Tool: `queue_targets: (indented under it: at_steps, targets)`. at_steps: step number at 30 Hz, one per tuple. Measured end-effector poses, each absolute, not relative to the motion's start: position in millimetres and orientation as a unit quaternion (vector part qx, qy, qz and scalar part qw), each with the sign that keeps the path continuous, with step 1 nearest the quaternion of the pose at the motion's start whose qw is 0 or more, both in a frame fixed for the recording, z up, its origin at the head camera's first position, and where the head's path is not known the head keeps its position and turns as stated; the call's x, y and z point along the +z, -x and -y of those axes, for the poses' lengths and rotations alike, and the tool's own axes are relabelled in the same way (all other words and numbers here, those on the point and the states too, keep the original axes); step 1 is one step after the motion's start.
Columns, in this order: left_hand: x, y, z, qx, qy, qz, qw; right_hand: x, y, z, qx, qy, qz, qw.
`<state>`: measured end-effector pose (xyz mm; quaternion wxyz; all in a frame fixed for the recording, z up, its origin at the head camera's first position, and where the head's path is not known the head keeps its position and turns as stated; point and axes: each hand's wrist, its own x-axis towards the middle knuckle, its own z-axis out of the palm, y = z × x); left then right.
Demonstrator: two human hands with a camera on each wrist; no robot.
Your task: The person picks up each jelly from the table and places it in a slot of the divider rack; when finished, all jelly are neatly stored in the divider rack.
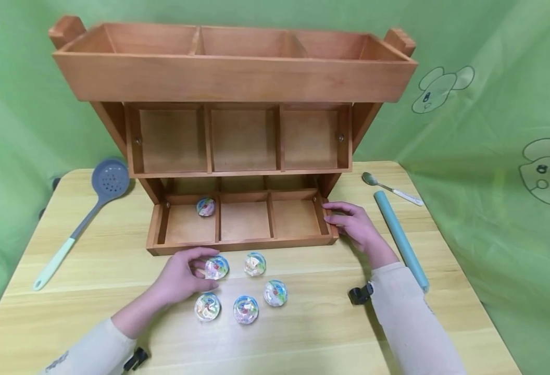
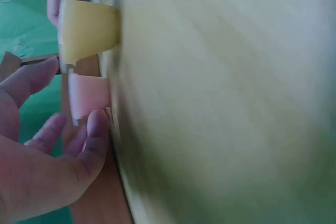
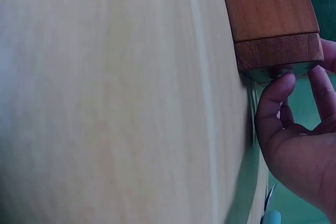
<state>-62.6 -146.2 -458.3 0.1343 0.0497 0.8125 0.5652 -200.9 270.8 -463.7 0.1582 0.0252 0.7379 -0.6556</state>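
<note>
In the head view my left hand (image 1: 183, 276) is at a small jelly cup (image 1: 216, 267) with a printed foil lid, fingers and thumb spread about it. The left wrist view shows a fingertip touching the pink jelly cup (image 2: 90, 97), the thumb apart from it. My right hand (image 1: 357, 226) rests its fingertips against the right end of the wooden rack (image 1: 242, 244). Seen from the right wrist, the thumb (image 3: 278, 90) touches that end. Another jelly cup (image 1: 205, 207) sits in the bottom tier's left compartment.
More jelly cups, such as this one (image 1: 245, 310), stand on the table in front of the rack. A slotted turner (image 1: 110, 179) lies at left. A spoon (image 1: 389, 188) and a blue-green roll (image 1: 401, 240) lie at right. Green cloth (image 1: 481, 62) hangs around.
</note>
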Motion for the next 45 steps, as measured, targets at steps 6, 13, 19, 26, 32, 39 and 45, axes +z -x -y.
queue_targets:
  at_steps: [6,13,19,26,32,39,45]
  targets:
    - [-471,67,145,0.561,-0.071,-0.814,0.131,-467,200,-273,-0.657,-0.019,-0.737,0.156]
    - [-475,68,143,0.545,-0.051,-0.831,0.105,-468,200,-274,-0.660,-0.015,-0.736,0.152]
    - [-468,68,151,0.556,-0.058,-0.822,0.110,-467,201,-274,-0.658,-0.022,-0.737,0.153]
    - [-447,71,168,0.621,-0.076,-0.764,0.159,-469,202,-273,-0.662,-0.022,-0.732,0.158]
    - [-436,81,177,0.640,-0.091,-0.749,0.145,-468,201,-272,-0.657,-0.024,-0.737,0.154]
    - [-430,97,181,0.647,-0.098,-0.749,0.102,-468,202,-273,-0.656,-0.023,-0.739,0.154]
    - [-434,114,185,0.597,-0.082,-0.795,0.066,-467,202,-272,-0.662,-0.025,-0.734,0.148]
